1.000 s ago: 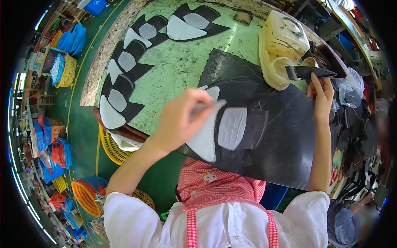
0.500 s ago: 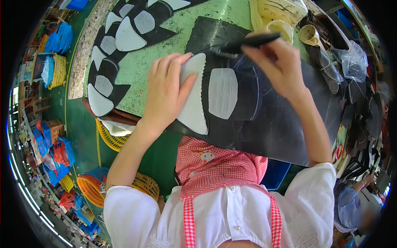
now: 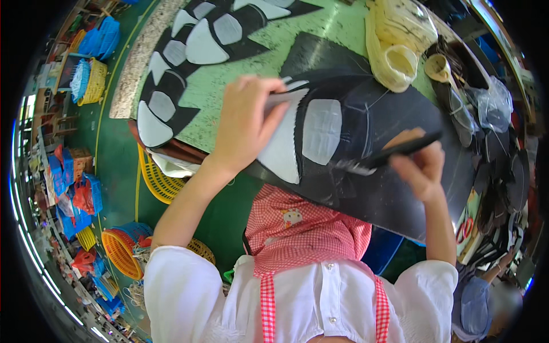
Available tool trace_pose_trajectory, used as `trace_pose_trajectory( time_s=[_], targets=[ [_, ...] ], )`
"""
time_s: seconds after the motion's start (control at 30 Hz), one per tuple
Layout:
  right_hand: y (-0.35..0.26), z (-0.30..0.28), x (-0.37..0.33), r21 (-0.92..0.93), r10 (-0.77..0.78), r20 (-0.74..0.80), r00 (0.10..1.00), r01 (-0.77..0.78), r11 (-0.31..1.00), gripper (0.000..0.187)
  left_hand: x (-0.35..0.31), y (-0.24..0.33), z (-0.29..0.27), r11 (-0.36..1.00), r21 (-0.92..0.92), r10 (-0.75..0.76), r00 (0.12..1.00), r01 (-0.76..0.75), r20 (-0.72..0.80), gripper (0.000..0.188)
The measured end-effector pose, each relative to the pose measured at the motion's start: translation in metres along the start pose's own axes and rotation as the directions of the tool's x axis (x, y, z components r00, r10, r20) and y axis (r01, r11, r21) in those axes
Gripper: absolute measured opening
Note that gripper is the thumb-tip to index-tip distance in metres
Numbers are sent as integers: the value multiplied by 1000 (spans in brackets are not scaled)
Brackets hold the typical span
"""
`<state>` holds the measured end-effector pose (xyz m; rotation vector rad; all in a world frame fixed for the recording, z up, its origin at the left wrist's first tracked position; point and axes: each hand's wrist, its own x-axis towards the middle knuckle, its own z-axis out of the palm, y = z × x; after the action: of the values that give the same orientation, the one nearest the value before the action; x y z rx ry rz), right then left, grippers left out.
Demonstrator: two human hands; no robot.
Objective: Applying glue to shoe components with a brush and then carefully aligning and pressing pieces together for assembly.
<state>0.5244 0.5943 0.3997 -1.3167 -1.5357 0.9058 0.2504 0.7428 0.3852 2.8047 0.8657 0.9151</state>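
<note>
A black sheet piece with two white patches lies before me. My left hand (image 3: 246, 117) is closed over the far end of the wing-shaped white patch (image 3: 284, 150), thumb on top and fingers curled at its edge. Beside it is the rounded white patch (image 3: 321, 131). My right hand (image 3: 420, 164) grips a long black-handled tool (image 3: 407, 146). Its pale tip is blurred by motion, just right of the rounded patch's near end. I cannot make out what kind of tip it is.
Several black pieces with white patches (image 3: 207, 43) lie along the green table's left side. A large black sheet (image 3: 400, 200) extends under the work. A yellow crusted container (image 3: 403, 28), dark soles and red-handled scissors (image 3: 464, 230) are at the right. Coloured baskets (image 3: 123, 251) stand on the floor left.
My right hand has swung the tool from the far side nearer to me and to the right. My left fingers, laid flatter before, are now curled at the patch's edge. The view has shifted slightly.
</note>
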Motion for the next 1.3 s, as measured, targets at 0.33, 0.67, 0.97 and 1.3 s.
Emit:
trace_pose_trajectory(
  time_s=[0.33, 0.67, 0.97, 1.3],
  targets=[
    [59, -55, 73, -460, 3, -378, 926, -191, 867, 17, -43, -104, -20, 883, 193, -355, 878, 427, -321, 40],
    [5, 22, 78, -33, 232, -116, 966, -237, 971, 10, -15, 11, 12, 988, -26, -143, 975, 150, 168, 52],
    [2, 7, 34, -254, 119, -169, 978, -159, 954, 15, -17, 16, 10, 968, -33, -241, 955, 250, 173, 51],
    [-2, -26, 8, 154, 259, -346, 902, -217, 964, 11, -59, -1, -26, 455, -666, -728, 677, 591, 103, 36]
  ],
)
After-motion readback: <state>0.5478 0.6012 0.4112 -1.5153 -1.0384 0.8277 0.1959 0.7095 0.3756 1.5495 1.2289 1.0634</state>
